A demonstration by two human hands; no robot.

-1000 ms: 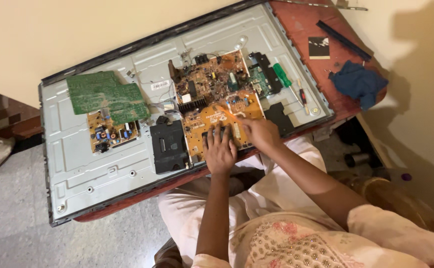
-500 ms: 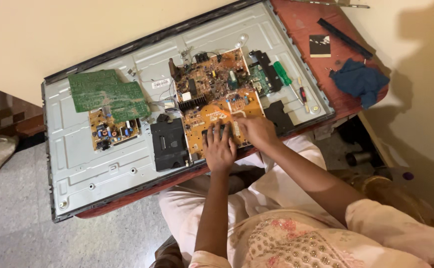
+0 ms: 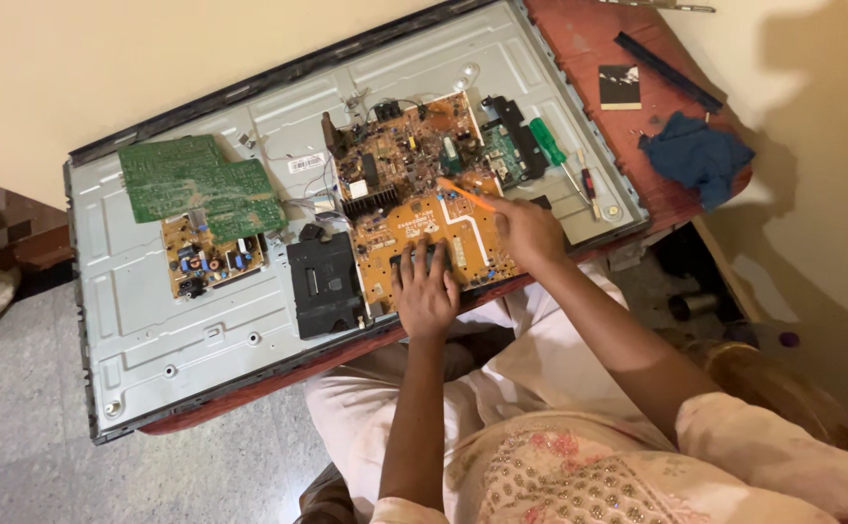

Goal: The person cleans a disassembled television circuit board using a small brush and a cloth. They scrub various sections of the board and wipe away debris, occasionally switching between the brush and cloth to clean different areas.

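Note:
A grey metal back panel of a flat screen lies on a red table. An orange-brown circuit board rests on its middle. My left hand lies flat on the board's near edge, fingers spread. My right hand grips a thin orange tool whose tip points left over the board. A green circuit board lies at the panel's left, above a small yellow board. A black square module sits left of my left hand.
A green-handled screwdriver and a small red-handled one lie on the panel's right side. A blue cloth, a dark card and a black strip lie on the table's right end. A wall stands behind; floor at left.
My right hand has lifted off the board's near edge and moved right, now holding the orange tool out over the board. The left hand has stayed on the board.

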